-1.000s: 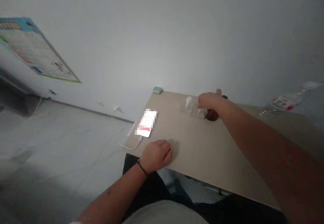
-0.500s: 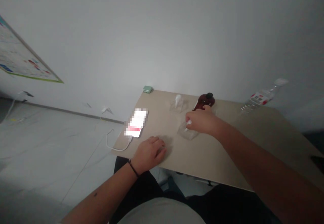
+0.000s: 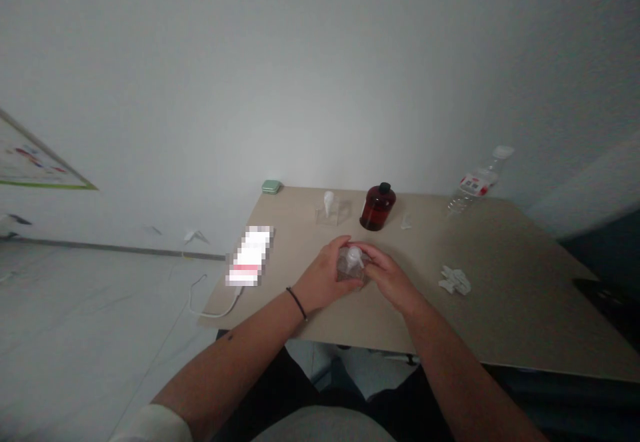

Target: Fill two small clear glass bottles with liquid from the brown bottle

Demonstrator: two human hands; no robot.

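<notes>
My left hand [image 3: 327,275] and my right hand [image 3: 386,275] close around a small clear square bottle with a white pointed cap [image 3: 351,263], which hides most of its body. Farther back on the beige board table [image 3: 505,315] stands a second clear square bottle with a white pointed cap [image 3: 329,210]. A dark amber glass bottle with a black cap [image 3: 377,207] stands to its right. A small white scrap [image 3: 406,223] lies just beyond my right hand.
Crumpled white wrappers [image 3: 455,280] lie on the right of the table. A plastic water bottle [image 3: 473,185] stands at the back right corner. A blurred phone [image 3: 249,255] with a white cable [image 3: 210,305] lies at the left edge, and a small green tin [image 3: 271,187] sits at the back.
My left hand has left the tabletop and joined my right hand around the clear bottle. The view has swung, moving the table's contents left and bringing its right side into view.
</notes>
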